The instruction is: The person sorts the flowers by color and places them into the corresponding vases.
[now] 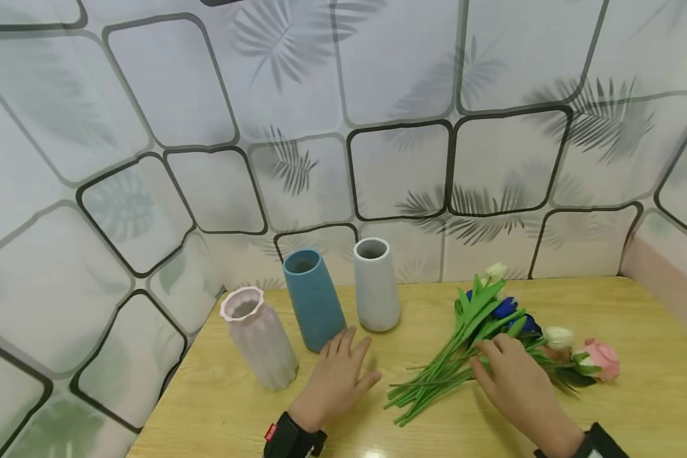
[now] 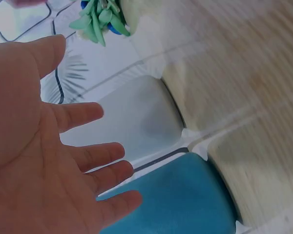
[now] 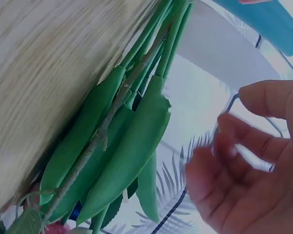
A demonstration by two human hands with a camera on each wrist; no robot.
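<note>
My left hand [image 1: 339, 381] is spread with its fingers straight, fingertips at the base of the tall blue vase [image 1: 313, 302]. Its palm and fingers [image 2: 107, 156] hold nothing in the left wrist view. Behind stands a white vase [image 1: 376, 289]; to the left is a pale pink vase [image 1: 261, 343] with a wavy rim. My right hand [image 1: 518, 381] hovers over a bunch of artificial flowers [image 1: 435, 381] lying on the table, its fingers loosely bent. The right wrist view shows it apart from the long green leaves [image 3: 132, 156] and a brown stem [image 3: 107, 117], gripping nothing.
The wooden table [image 1: 652, 420] meets a patterned cloth backdrop [image 1: 401, 172] at its back and left. White blooms [image 1: 558, 337], dark blue blooms [image 1: 505, 308] and a pink rose [image 1: 600, 359] lie at the bunch's right end, with the stem ends pointing toward the left hand.
</note>
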